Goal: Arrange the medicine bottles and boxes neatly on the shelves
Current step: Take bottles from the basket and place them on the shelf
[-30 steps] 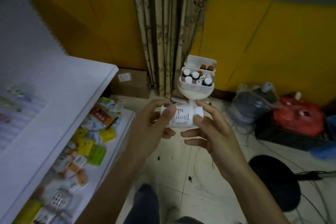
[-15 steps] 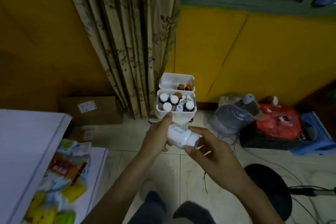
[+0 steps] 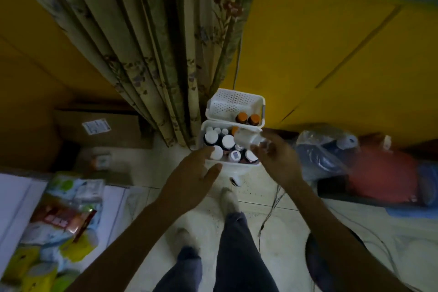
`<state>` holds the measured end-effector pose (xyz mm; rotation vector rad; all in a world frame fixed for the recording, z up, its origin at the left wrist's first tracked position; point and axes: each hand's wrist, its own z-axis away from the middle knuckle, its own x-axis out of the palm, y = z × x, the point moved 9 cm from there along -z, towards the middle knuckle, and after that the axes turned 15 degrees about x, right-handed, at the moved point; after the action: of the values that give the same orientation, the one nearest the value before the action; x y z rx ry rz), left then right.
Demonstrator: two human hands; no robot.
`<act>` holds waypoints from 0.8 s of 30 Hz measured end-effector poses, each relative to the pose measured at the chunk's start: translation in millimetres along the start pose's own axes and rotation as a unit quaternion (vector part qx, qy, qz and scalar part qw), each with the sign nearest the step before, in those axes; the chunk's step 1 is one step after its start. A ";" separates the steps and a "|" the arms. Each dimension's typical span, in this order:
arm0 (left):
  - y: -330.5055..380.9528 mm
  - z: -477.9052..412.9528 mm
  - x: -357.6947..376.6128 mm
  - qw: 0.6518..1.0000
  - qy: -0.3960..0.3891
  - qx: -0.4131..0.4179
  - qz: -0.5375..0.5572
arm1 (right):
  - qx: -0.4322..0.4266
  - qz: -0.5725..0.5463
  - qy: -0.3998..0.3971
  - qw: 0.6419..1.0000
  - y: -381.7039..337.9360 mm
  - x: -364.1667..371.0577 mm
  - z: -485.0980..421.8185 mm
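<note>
Now, on my remote feed, the right hand (image 3: 277, 156) pinches a white medicine bottle (image 3: 247, 138) between thumb and fingertips. It holds the bottle just above the lower white basket (image 3: 213, 123), which stands directly ahead of both hands and is packed with upright white-capped bottles (image 3: 228, 141). The left hand (image 3: 193, 179) is lower and to the left of the right one, fingers straight and spread, holding nothing, its fingertips at the basket's near rim. I judge it is poised to steady the basket or take another bottle. Beyond the hands, an upper basket (image 3: 237, 102) holds two orange-capped bottles (image 3: 247, 118). The held bottle is blurred, but I read its long axis as lying nearly level, running leftward from the right fingers across the basket. I cannot tell which end bears the cap. The light fingertip hold would suit turning it. Far left of the left hand, the white shelf (image 3: 14, 197) carries loose packets (image 3: 61, 216).
</note>
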<state>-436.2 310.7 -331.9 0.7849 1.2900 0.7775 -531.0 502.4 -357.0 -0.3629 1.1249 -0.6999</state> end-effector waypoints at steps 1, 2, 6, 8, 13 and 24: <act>-6.1 -15.3 -2.4 1.000 0.013 -0.005 -0.016 | -0.005 0.019 -0.009 1.000 -4.3 7.4 -32.7; -14.0 -31.2 -1.8 0.999 0.019 -0.009 -0.032 | -0.011 0.035 -0.021 0.999 -9.8 15.9 -63.4; -63.5 -90.6 23.1 0.996 0.009 -0.037 -0.085 | -0.047 0.133 -0.054 0.989 -31.7 55.8 -170.0; -88.5 -115.2 39.2 0.994 0.001 -0.048 -0.096 | -0.083 0.195 -0.061 0.975 -43.0 78.8 -213.5; -136.9 -156.8 68.8 0.990 -0.006 -0.085 -0.110 | -0.165 0.395 -0.135 0.894 -40.8 165.0 -286.9; -170.1 -180.5 90.3 0.988 -0.004 -0.099 -0.121 | -0.193 0.553 -0.248 0.771 -10.5 233.8 -304.1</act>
<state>-595.1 310.4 -542.7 0.4626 1.2514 0.6930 -752.6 360.4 -636.2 -0.1489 0.7596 0.6701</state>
